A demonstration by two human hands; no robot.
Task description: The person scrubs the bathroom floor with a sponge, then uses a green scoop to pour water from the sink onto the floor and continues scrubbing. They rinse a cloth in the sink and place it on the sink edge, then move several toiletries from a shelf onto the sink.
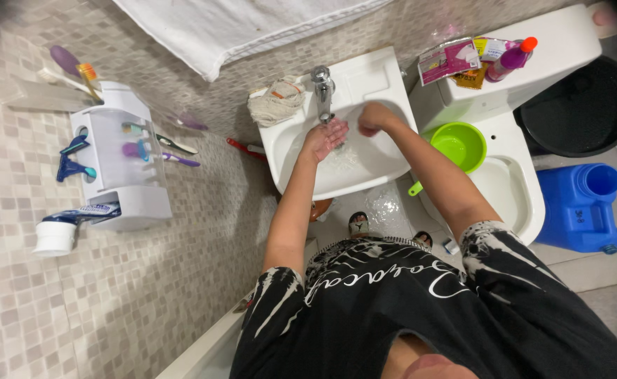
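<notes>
Head view: the left hand (pixel 328 135) lies open, palm up, under the chrome tap (pixel 323 90) of the white ceramic basin (pixel 378 165), apparently mid-rinse. The right hand (pixel 371 118) is curled into a loose fist just beside the tap, holding nothing visible. A crumpled cloth (pixel 276 100) rests on the basin's rim.

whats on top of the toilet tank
On the toilet tank lie a pink packet, smaller packets and a purple bottle on its side. Whatever lies beneath the packets is covered.
</notes>
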